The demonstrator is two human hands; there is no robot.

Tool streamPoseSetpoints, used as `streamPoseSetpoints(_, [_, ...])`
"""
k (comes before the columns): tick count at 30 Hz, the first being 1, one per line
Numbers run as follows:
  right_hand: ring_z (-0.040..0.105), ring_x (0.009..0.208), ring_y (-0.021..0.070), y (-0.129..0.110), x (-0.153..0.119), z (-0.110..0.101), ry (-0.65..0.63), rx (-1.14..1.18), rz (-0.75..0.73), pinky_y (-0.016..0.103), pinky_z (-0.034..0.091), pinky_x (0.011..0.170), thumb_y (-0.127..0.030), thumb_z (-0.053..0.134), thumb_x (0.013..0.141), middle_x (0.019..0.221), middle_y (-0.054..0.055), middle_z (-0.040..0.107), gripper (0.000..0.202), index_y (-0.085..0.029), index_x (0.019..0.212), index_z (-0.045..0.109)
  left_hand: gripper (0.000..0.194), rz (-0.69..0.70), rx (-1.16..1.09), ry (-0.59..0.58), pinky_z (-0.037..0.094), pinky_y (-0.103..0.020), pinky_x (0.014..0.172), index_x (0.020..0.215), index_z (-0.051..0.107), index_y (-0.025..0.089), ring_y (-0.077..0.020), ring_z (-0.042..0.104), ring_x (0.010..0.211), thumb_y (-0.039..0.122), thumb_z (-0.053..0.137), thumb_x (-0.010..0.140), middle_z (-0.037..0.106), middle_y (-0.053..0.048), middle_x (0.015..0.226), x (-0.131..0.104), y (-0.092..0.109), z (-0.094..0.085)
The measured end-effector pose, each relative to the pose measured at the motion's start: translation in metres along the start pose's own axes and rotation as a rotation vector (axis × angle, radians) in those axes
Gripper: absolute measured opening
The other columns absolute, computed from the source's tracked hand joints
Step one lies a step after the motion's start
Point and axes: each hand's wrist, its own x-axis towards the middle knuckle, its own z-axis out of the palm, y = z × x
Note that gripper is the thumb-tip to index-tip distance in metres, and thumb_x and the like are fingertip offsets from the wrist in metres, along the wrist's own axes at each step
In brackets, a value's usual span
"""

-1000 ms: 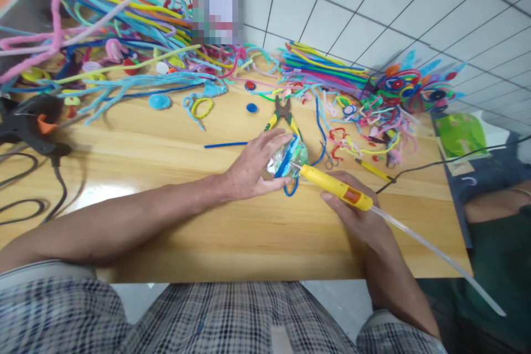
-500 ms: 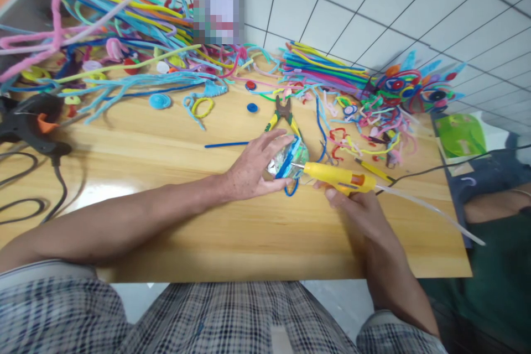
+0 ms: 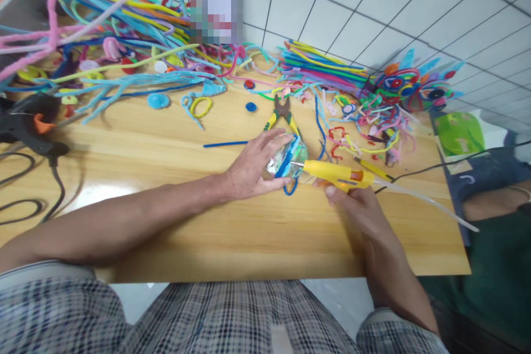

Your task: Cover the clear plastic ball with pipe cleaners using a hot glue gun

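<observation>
My left hand (image 3: 255,168) is closed around a small rounded, shiny object (image 3: 299,154) with blue pipe cleaner strips across it; its exact kind is unclear. A dark blue pipe cleaner (image 3: 224,144) sticks out to the left behind the hand, and a blue loop (image 3: 291,188) hangs below the object. In my right hand (image 3: 350,199) is a yellow hot glue gun (image 3: 332,172), its metal nozzle at the blue strips. A clear glue stick (image 3: 435,207) trails from the gun's rear. Just beyond my left hand lie pliers (image 3: 282,110) with yellow and green handles, their jaws pointing away.
Bundles of coloured pipe cleaners (image 3: 136,11) lie back left, with another bundle (image 3: 323,69) by the tiled wall. Loose scraps (image 3: 373,121) and a decorated mask (image 3: 415,86) are at right. A black glue gun (image 3: 31,127) stands left. Another person's arm (image 3: 493,207) is at far right.
The glue gun's rear and the glue stick have shifted slightly left and up, while the nozzle stays at the blue strips. My left hand keeps its hold.
</observation>
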Motion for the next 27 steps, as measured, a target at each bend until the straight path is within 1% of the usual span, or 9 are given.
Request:
streamPoseSetpoints(3, [0.064,0.070,0.0194,-0.007,0.000,0.000,-0.006,-0.001,0.012,0.034,0.055,0.059,-0.072,0.087,0.089,0.094,0.009,0.084,0.049,-0.024,0.097,0.085,0.099,-0.011,0.005,-0.002,0.055,-0.068,0.127,0.178,0.032,0.032,-0.0436,0.056,0.161,0.051,0.088,0.099,0.052,-0.023,0.172,0.000,0.000,0.000])
streamPoseSetpoints(7, [0.063,0.069,0.0186,-0.011,0.001,0.001,-0.009,-0.001,0.031,0.034,0.055,0.060,-0.072,0.090,0.087,0.095,0.009,0.084,0.049,-0.023,0.093,0.084,0.098,-0.006,0.016,-0.004,0.055,-0.068,0.127,0.178,0.032,0.032,-0.0432,0.055,0.161,0.053,0.087,0.100,0.053,-0.024,0.171,0.000,0.000,0.001])
streamPoseSetpoints(11, [0.062,0.069,0.0180,-0.013,0.002,0.002,0.001,0.013,0.024,0.033,0.055,0.060,-0.070,0.091,0.087,0.092,0.008,0.082,0.047,-0.024,0.095,0.084,0.098,0.001,0.002,0.007,0.055,-0.069,0.126,0.178,0.032,0.032,-0.0439,0.055,0.161,0.054,0.088,0.100,0.053,-0.024,0.171,0.000,-0.001,0.002])
streamPoseSetpoints(18, [0.059,0.067,0.0163,-0.011,0.003,0.002,0.000,0.047,0.019,0.032,0.052,0.059,-0.063,0.093,0.087,0.094,0.007,0.084,0.040,-0.025,0.097,0.086,0.098,-0.001,-0.002,0.000,0.055,-0.070,0.127,0.178,0.032,0.032,-0.0437,0.054,0.162,0.054,0.087,0.100,0.053,-0.023,0.171,0.000,0.000,0.001])
streamPoseSetpoints(21, [0.056,0.064,0.0151,-0.007,0.004,0.002,0.007,0.070,0.007,0.031,0.050,0.057,-0.065,0.093,0.087,0.091,0.007,0.082,0.042,-0.024,0.097,0.087,0.099,-0.003,0.009,-0.009,0.055,-0.070,0.127,0.178,0.030,0.033,-0.0436,0.055,0.162,0.053,0.088,0.100,0.052,-0.023,0.171,0.001,0.000,0.001])
streamPoseSetpoints(23, [0.054,0.063,0.0147,-0.006,0.005,0.002,0.012,0.081,-0.008,0.031,0.048,0.055,-0.068,0.093,0.086,0.089,0.006,0.081,0.046,-0.024,0.096,0.086,0.097,0.004,0.010,-0.004,0.056,-0.069,0.126,0.177,0.031,0.031,-0.0437,0.055,0.162,0.053,0.087,0.100,0.053,-0.025,0.171,0.001,0.000,0.001])
streamPoseSetpoints(27, [0.054,0.064,0.0151,-0.010,0.005,0.002,-0.011,0.067,-0.008,0.032,0.049,0.057,-0.071,0.092,0.087,0.087,0.006,0.079,0.048,-0.024,0.097,0.085,0.094,0.025,0.012,0.005,0.056,-0.069,0.125,0.177,0.033,0.028,-0.0440,0.056,0.160,0.052,0.085,0.102,0.054,-0.026,0.169,0.001,0.000,0.001])
